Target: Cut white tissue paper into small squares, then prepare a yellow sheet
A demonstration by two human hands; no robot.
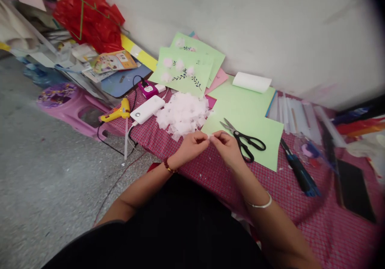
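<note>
My left hand (193,145) and my right hand (225,146) meet fingertip to fingertip over the table's front edge. Pinched between them is a small whitish piece of tissue paper (209,137), mostly covered by the fingers. Just beyond my left hand lies a heap of pale pink tissue paper pieces (184,112). Black-handled scissors (243,138) rest with blades parted on a light green sheet (267,130), close to my right hand. Farther back, a green card (183,70) carries pink tissue flowers and dark leafy stems.
A yellow glue gun (118,110) stands at the table's left edge, beside a white power bank (148,109) with cables. On the right lie a utility knife (300,170), clear plastic strips (297,114) and a dark phone-like slab (355,188). A pink stool (72,112) is at left.
</note>
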